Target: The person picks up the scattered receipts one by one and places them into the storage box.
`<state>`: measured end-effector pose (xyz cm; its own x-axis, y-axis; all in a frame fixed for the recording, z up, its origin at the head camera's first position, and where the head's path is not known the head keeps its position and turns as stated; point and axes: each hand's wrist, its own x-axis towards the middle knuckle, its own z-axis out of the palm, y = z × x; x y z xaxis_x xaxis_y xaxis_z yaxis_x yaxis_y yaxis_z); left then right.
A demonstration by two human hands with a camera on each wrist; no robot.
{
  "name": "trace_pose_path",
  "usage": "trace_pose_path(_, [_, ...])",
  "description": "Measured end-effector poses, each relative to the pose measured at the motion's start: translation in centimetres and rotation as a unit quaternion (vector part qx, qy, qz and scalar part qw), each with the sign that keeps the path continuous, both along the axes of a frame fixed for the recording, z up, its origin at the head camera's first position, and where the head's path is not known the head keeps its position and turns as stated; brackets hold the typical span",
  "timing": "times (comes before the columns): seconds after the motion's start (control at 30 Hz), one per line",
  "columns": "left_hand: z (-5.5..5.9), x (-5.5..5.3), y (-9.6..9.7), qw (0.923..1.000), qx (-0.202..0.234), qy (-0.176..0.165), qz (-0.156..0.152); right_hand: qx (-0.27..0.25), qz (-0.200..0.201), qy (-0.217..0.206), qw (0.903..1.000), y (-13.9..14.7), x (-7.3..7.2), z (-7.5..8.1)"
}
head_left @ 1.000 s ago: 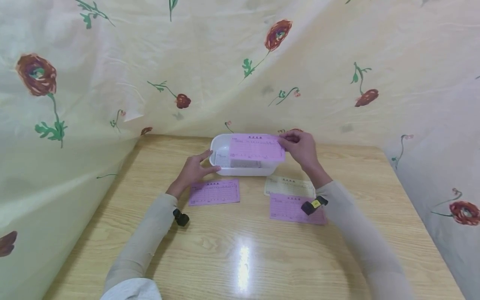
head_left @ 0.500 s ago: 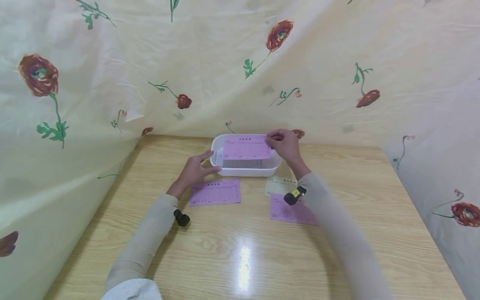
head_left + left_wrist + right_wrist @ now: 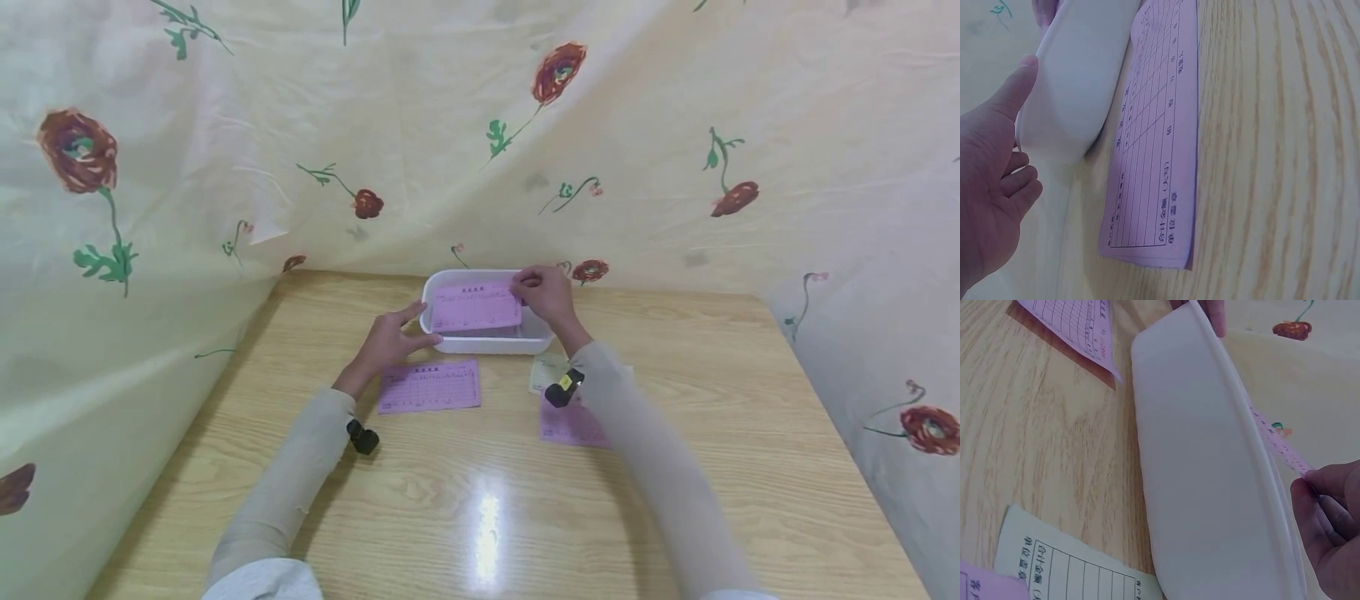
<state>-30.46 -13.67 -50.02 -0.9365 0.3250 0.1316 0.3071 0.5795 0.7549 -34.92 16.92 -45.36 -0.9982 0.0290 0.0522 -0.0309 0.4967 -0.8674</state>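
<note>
A white plastic basin (image 3: 495, 345) stands near the back of the table. My left hand (image 3: 389, 340) holds its left end, thumb at the front rim and fingers along the side; the left wrist view shows the thumb on the rim (image 3: 1040, 44). Between thumb and fingertips, my right hand (image 3: 546, 293) pinches the right edge of a pink printed receipt slip (image 3: 477, 307). That slip lies tilted within the basin's opening, over a greyish-white printed paper that is mostly hidden. In the right wrist view the pinched slip (image 3: 1282, 447) shows edge-on above the rim.
In front of the basin at left lies another pink slip (image 3: 430, 387). Towards the right, a pale cream slip (image 3: 546, 375) and a pink slip (image 3: 570, 423) overlap, partly under my right forearm. Behind the wooden table (image 3: 420, 500) hangs a flowered cloth (image 3: 420, 125).
My right hand has moved left and slightly down, carrying the pink slip from over the basin's right part into its left part. The left hand has stayed on the basin.
</note>
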Motion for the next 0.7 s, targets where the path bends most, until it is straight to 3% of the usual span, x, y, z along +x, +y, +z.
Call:
trace_pose_path(0.33, [0.18, 0.14, 0.05, 1.0000, -0.006, 0.001, 0.001, 0.036, 0.016, 0.008, 0.9992, -0.72, -0.35, -0.76])
trace_pose_path(0.7, [0.10, 0.04, 0.03, 1.0000, -0.009, 0.004, 0.001, 0.026, 0.030, 0.011, 0.9991, 0.15, -0.68, -0.58])
